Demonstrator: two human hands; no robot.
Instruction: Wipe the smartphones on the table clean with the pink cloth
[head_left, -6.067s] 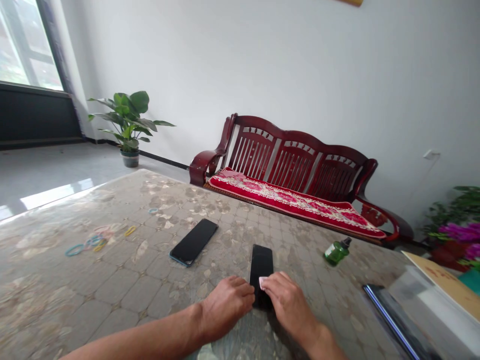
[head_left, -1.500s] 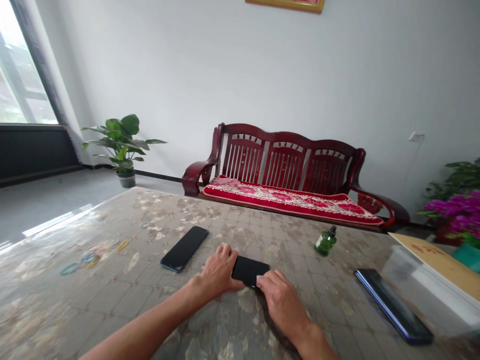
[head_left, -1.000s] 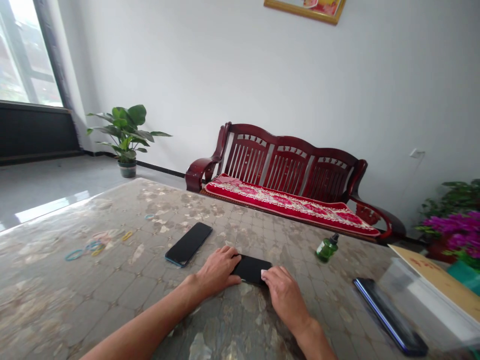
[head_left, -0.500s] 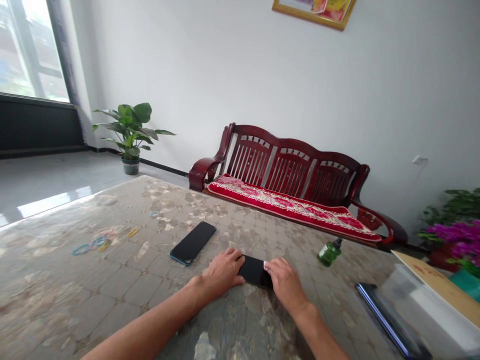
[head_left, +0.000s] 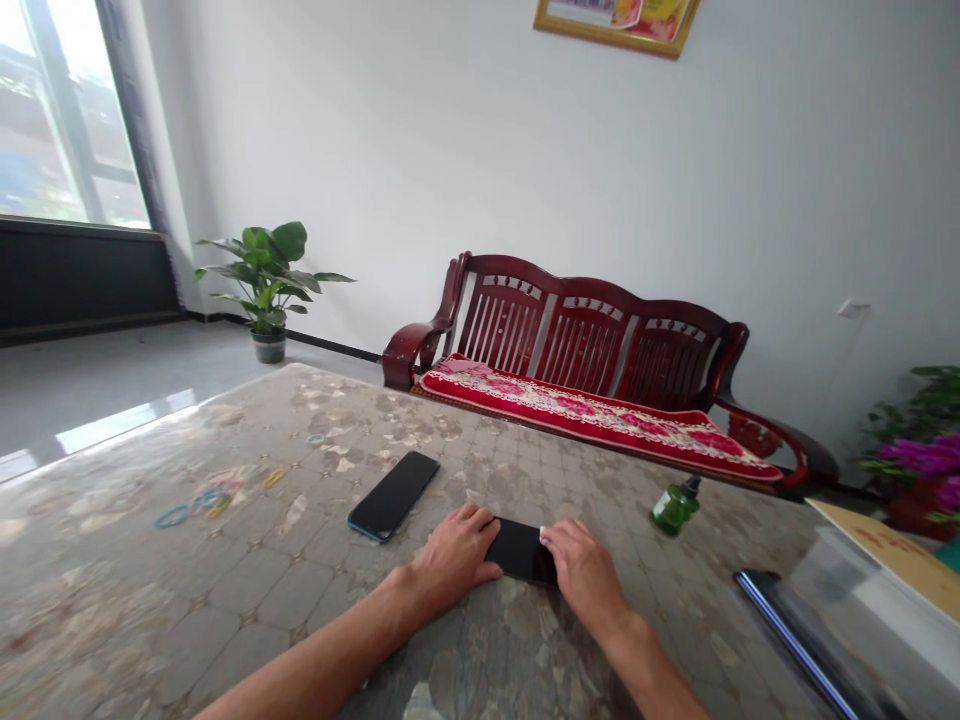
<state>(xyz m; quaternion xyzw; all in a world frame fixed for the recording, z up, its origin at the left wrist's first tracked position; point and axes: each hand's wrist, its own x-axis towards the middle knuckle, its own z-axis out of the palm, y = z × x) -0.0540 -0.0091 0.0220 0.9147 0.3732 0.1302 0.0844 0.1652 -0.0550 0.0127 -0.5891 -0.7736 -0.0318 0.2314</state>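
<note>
A black smartphone (head_left: 520,549) lies screen up on the patterned tablecloth between my two hands. My left hand (head_left: 459,552) grips its left end, fingers along the far edge and thumb at the near edge. Curled over the right end is my right hand (head_left: 586,568), closed, with a small white piece (head_left: 544,536) showing at the fingertips against the screen; what it is made of is too small to tell. Left of my hands, a second smartphone (head_left: 394,495) with a blue edge rests screen up.
Several coloured rubber bands (head_left: 214,497) lie at the left. To the right stand a green bottle (head_left: 675,506) with a black top, a dark blue-edged object (head_left: 795,635) and a clear box (head_left: 855,590). Beyond the table (head_left: 247,570) is a wooden bench (head_left: 555,335).
The view has shifted slightly, so everything on the table sits a little lower and further right. Both hands stay at the phone's ends in nearly the same pose.
</note>
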